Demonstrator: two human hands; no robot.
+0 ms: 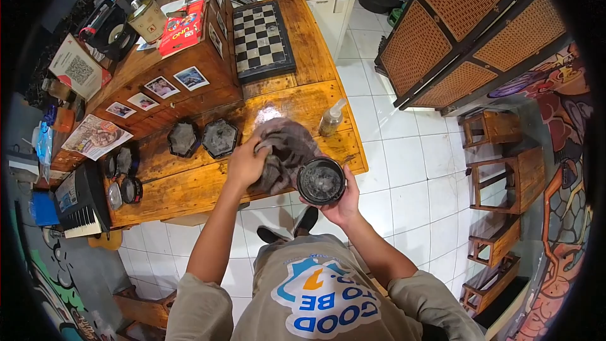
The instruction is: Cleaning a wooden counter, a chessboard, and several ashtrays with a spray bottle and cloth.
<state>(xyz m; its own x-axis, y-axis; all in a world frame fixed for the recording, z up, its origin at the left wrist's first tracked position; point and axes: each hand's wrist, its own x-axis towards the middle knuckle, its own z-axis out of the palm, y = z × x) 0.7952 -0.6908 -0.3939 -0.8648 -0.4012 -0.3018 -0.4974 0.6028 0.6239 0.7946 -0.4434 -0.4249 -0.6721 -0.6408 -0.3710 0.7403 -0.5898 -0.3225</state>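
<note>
My right hand [346, 207] holds a round black ashtray [321, 180] near the table's front edge, its open top facing up and its inside smeared grey. In my left hand [245, 163] is a bunched dark grey cloth [289, 142], fingers closed on its left side. The cloth's right edge lies close to the ashtray; whether they touch I cannot tell. A clear bottle with a pump top [331, 119] stands just beyond the ashtray. Left of the cloth sit two black hexagonal ashtrays [219, 138], grey inside.
The wooden table [189, 186] carries a chessboard [262, 41] at its far end. A wooden counter [189, 101] with photos runs along its left. Small round containers [131, 190] and a keyboard [82, 199] are at the left end. Wooden stools [508, 183] and a folding screen [467, 31] stand right.
</note>
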